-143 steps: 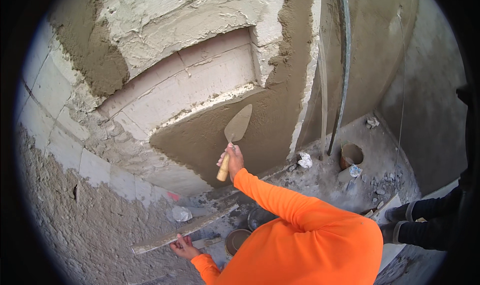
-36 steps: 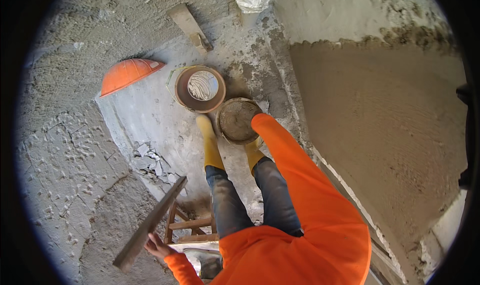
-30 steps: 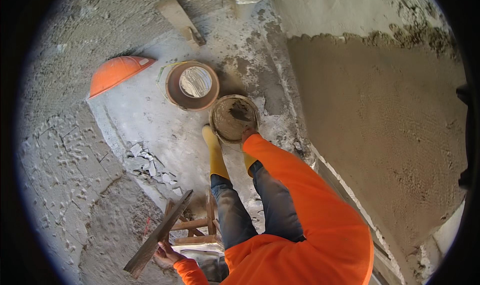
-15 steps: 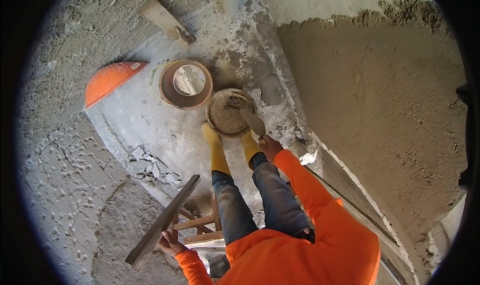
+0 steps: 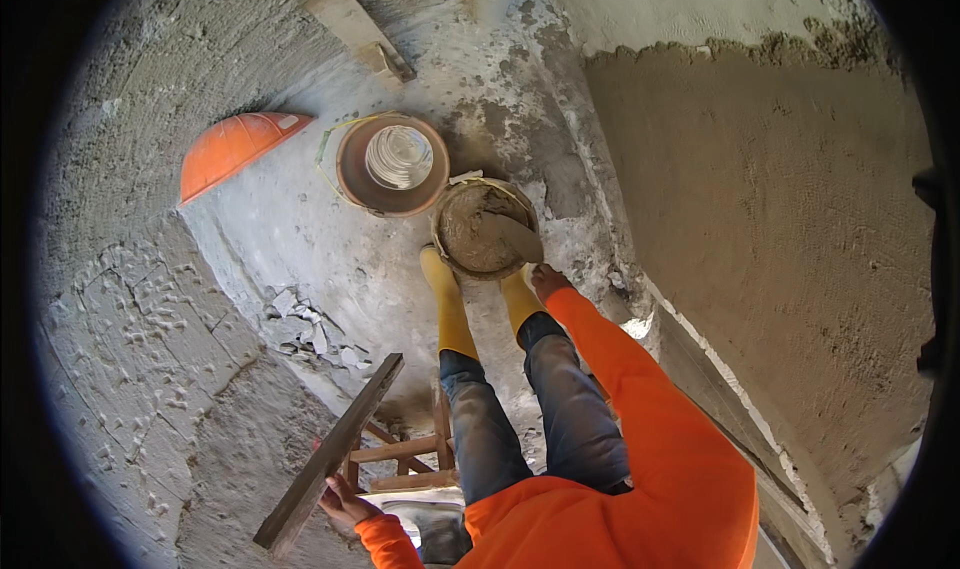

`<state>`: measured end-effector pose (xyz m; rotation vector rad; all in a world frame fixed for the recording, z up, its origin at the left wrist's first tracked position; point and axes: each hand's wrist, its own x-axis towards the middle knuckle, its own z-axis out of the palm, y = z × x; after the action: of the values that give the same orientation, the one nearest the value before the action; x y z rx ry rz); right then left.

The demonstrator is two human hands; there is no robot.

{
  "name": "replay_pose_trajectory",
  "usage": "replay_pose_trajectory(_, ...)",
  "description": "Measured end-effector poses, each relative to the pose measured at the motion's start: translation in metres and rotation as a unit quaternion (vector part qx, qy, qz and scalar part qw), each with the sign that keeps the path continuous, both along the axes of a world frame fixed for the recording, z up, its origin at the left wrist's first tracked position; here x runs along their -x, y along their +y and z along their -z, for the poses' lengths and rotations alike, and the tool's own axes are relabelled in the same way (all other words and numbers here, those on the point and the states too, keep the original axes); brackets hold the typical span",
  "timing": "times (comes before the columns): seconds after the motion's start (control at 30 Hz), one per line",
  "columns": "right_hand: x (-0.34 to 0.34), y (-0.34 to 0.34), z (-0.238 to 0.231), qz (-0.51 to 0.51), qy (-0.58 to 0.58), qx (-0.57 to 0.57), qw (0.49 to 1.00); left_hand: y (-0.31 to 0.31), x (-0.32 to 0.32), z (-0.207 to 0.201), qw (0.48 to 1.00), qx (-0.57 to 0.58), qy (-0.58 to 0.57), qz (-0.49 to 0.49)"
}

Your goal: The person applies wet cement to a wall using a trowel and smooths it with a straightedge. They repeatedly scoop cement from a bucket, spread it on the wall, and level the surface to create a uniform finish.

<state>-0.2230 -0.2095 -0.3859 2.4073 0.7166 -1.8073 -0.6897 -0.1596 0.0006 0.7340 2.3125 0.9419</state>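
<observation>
Since half-second-earlier frame: trowel (image 5: 512, 237) blade now down in mortar pan (image 5: 478, 231). Right hand (image 5: 548, 281) clenched on trowel handle, beside pan rim. Left hand (image 5: 340, 496) grasping wooden board (image 5: 330, 453), well below pan. Wall (image 5: 790, 269) right of pan largely coated; scoop loading, not yet lifted.

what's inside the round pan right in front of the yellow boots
The pan holds wet grey-brown mortar. The blade of a trowel, held in the right hand, lies on it. The pan's bottom is hidden under the mortar.
</observation>
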Motion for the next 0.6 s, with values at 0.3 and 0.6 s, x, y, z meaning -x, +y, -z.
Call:
replay_pose_trajectory(0.3, 0.010, 0.099, -0.005, -0.411, 0.024, 0.021, 0.911, -0.018, -0.016, 0.031, 0.995, 0.004, -0.073, 0.069)
replay_pose_trajectory(0.6, -0.004, 0.193, -0.023, -0.460, -0.053, -0.033, 0.886, -0.038, 0.003, 0.048, 0.998, 0.027, -0.026, 0.040)
